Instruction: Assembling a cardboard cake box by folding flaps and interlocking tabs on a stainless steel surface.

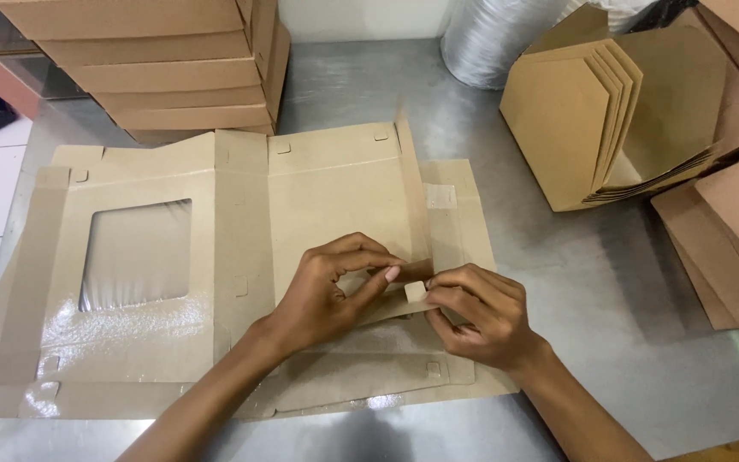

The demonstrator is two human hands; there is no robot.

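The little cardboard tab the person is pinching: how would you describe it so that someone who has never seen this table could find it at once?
On the steel table lies a big flat brown box blank with a clear window on its left half. Near its lower right, the left hand and right hand meet over a raised flap. The tab is the small pale square sticking up between their fingertips, unlike the other tabs, which lie flat.

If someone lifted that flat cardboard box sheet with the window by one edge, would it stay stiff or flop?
The box blank would probably sag and bend along its creases, since it lies thin and scored. It looks light. The clear window seems flimsy and might crinkle.
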